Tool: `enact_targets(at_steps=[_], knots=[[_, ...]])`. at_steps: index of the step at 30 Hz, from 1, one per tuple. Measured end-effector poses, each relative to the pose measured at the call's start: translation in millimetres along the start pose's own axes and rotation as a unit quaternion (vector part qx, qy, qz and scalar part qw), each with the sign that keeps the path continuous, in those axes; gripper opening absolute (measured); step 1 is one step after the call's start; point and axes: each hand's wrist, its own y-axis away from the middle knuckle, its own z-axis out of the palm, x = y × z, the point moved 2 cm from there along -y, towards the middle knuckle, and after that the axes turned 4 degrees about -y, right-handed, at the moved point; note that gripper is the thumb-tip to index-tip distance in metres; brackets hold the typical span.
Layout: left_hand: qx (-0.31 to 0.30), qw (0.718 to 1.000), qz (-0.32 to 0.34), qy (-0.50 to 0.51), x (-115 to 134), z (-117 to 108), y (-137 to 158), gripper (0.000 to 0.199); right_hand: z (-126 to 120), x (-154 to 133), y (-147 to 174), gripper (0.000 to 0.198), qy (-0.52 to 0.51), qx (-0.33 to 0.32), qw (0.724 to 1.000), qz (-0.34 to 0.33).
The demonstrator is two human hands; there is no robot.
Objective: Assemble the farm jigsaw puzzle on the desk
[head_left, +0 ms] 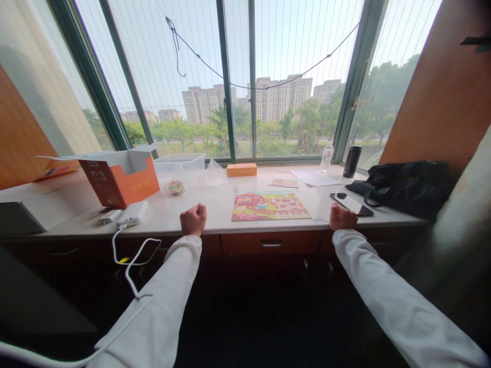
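Observation:
My left hand (193, 220) is closed in a fist near the front edge of the white desk, with nothing showing in it. A colourful farm-scene puzzle board (271, 207) lies flat between my hands, touching neither. On the other side, my right hand (342, 216) is also balled into a fist, just in front of a dark smartphone (355, 203). Behind the board lies a small printed picture sheet (283, 183). A clear bag of small pieces (175, 188) sits beyond my left hand.
An open orange box (126, 179), a white power adapter (132, 213) with a cable, and a clear plastic bin (182, 163) stand on the left. Behind are an orange box (241, 169) and white paper (312, 178). A bottle (327, 157), black flask (352, 161) and black bag (406, 189) occupy the right.

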Motion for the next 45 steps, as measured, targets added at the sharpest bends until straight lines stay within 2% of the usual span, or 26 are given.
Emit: enact_targets(at_steps=[8,14,27,40,45], knots=[[0.017,1.0,-0.012,-0.006,-1.6,0.2,-0.2,0.046,1.2,0.6,-1.1,0.054,-0.004,-0.018,1.0,0.002],[0.011,1.0,-0.022,-0.017,-2.6,0.9,-1.1,0.046,1.3,-1.1,0.1,0.055,-0.007,0.001,1.0,-0.003],[0.012,0.999,-0.03,-0.015,-4.9,2.8,-1.2,0.046,-0.4,-3.5,4.3,0.054,0.004,0.001,1.0,0.003],[0.021,1.0,-0.02,0.011,-2.1,-1.1,0.3,0.044,5.4,1.6,1.8,0.053,0.014,-0.002,1.0,0.003],[0.028,0.999,-0.011,0.019,-0.8,-3.6,1.4,0.044,0.5,-1.3,5.6,0.056,0.02,0.02,0.999,-0.019]])
